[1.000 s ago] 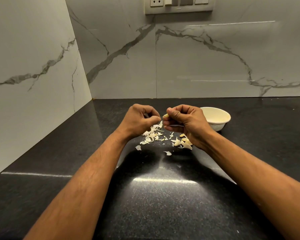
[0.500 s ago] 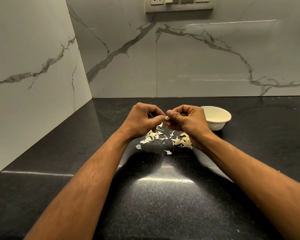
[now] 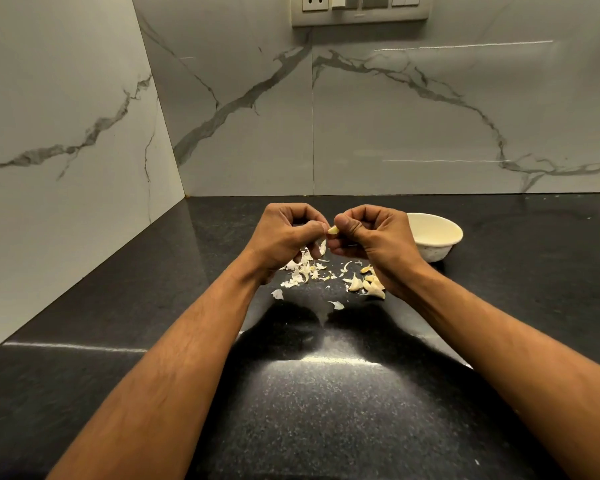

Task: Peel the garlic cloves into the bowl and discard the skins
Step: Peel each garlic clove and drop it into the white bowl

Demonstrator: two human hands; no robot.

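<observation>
Now, clove: a garlic clove [image 3: 333,230] sits between the two thumbs, raised above the countertop [image 3: 326,410], only its pale tip showing.
Right hand: the right hand [image 3: 374,237] has its fingers curled in and pinches the clove between thumb and forefinger.
Left hand: the left hand [image 3: 284,237] is curled too, its thumb tip touching the clove's left end; a flake of skin [image 3: 322,247] hangs just below that thumb, and whether the fingers hold it I cannot tell.
Skins: loose peeled skins [image 3: 303,271] lie scattered on the dark countertop under and between the hands, with two stray flakes a little nearer the camera.
Unpeeled cloves: a small cluster of cloves [image 3: 366,284] lies on the counter beside the right wrist, partly hidden by it.
Bowl: a white bowl [image 3: 435,242] stands upright on the counter just behind and to the right of the right hand; its contents cannot be made out.
Surroundings: marble-patterned wall tiles [image 3: 395,116] meet in a corner behind the counter, and a switch plate [image 3: 359,10] is at the top edge.
</observation>
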